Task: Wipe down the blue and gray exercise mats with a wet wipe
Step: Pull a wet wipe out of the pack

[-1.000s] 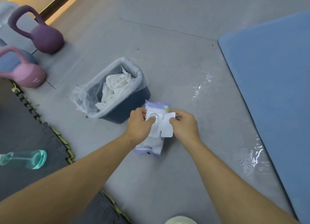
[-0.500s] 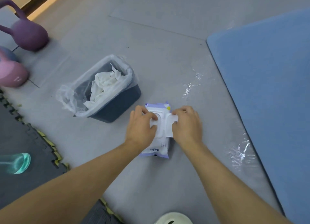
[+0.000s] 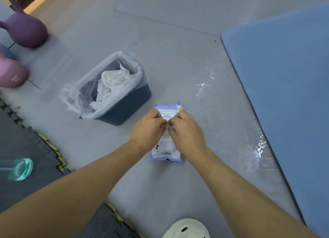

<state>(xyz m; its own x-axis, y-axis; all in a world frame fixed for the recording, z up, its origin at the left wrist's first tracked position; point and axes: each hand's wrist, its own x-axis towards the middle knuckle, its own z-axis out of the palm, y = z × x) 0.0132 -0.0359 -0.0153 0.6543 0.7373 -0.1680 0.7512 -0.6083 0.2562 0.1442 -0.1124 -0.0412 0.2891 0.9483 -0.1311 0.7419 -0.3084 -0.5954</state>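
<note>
A purple and white wet wipe pack lies flat on the gray mat. My left hand and my right hand both press on the pack's white lid, fingertips meeting at its middle. The lid lies down on the pack. The blue mat stretches along the right side. Wet streaks glisten on the gray mat near the blue mat's edge.
A dark bin with a clear liner holds crumpled white wipes, just left of the pack. Purple and pink kettlebells stand far left. A teal bottle lies on dark foam tiles. A white clog shows at the bottom.
The lid flap stood open to the right a second ago; both hands have pressed it down onto the pack, which now lies flat.
</note>
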